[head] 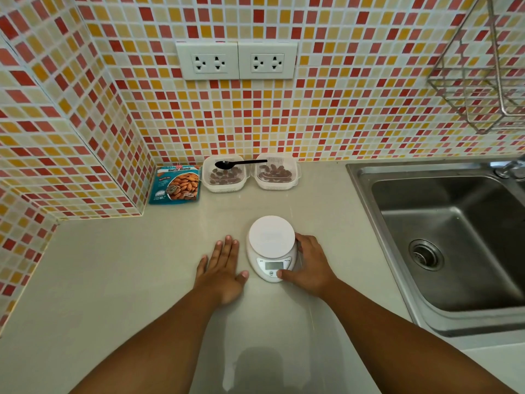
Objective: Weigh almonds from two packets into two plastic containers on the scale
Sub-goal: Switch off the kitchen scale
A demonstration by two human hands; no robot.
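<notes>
Presently my right hand (308, 265) grips the scale (272, 247) at its right side, thumb on a front button; my left hand (223, 268) lies released, flat on the tabletop (113, 280). Both containers (224, 173) sit far back, holding almonds. I judge: press lightly, confirm zero.

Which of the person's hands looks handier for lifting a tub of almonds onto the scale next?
Probably the left hand. It lies flat and free on the counter, while the right hand grips the scale, thumb by its buttons. Both tubs, left tub and right tub, stand at the back wall.
</notes>
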